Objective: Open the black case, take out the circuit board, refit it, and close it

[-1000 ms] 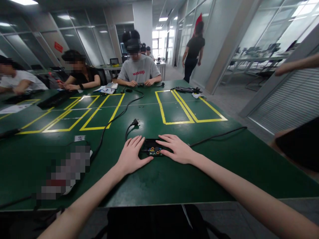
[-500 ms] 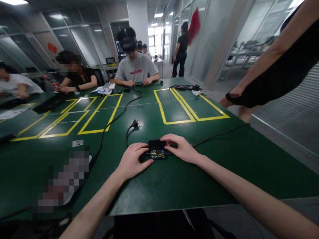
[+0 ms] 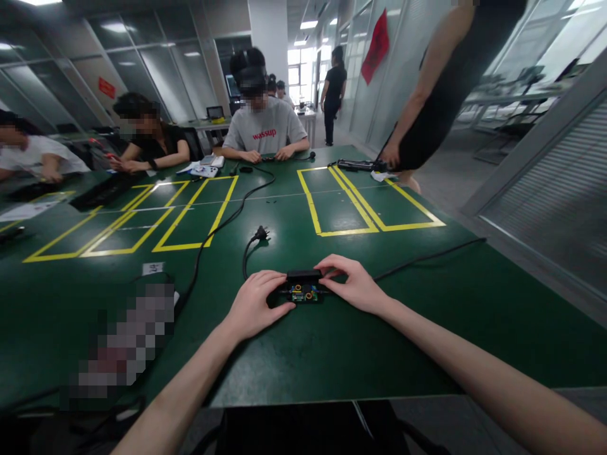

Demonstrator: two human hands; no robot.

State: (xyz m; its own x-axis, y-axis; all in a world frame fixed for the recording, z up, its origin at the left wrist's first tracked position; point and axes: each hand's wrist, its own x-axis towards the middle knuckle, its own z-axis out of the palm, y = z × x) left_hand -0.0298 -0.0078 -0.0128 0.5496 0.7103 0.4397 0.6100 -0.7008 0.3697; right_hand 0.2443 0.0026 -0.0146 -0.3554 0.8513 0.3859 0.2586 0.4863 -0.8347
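Observation:
A small black power adapter (image 3: 303, 287) with its cover off lies on the green table (image 3: 332, 341), its circuit board with coloured parts showing. My left hand (image 3: 256, 303) curls round the adapter's left end. My right hand (image 3: 353, 284) grips its right end, fingers bent over the top edge. One black cable (image 3: 246, 253) runs from the left end to a plug (image 3: 260, 234). A second cable (image 3: 427, 256) leads off to the right.
Yellow tape rectangles (image 3: 351, 208) mark the tabletop. Three people sit at the far and left sides, working. A person in black (image 3: 427, 95) stands at the far right corner by a black device (image 3: 360, 165). A blurred object (image 3: 123, 341) lies at my left.
My hands went from lying flat beside the adapter to curling round its two ends. The person in black walked from the right edge to the table's far right corner.

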